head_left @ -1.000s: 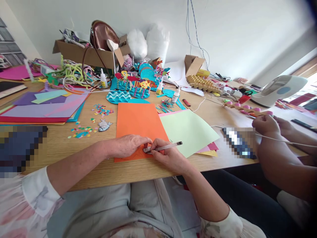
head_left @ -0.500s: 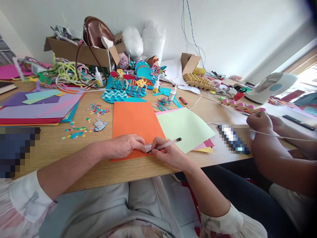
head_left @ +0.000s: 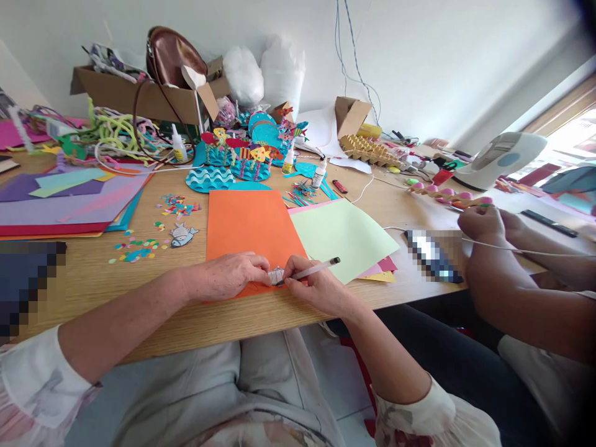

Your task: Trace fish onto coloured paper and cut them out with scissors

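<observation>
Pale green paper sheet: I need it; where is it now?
In the head view, the pale green paper sheet lies just right of the orange paper sheet, beyond the right hand.

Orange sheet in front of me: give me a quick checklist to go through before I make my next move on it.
1. Orange sheet lying on the table: ok.
2. Pen gripped in the right hand: ok.
3. Left hand on the sheet, fingertips at the small paper cutout: ok.
4. Pen line around the cutout complete: cannot tell, the hands hide part of it.
5. Orange sheet clear of the pale green sheet: not ok, they overlap along its right edge.
6. Loose confetti off the orange sheet: ok, it lies to the left.
</observation>
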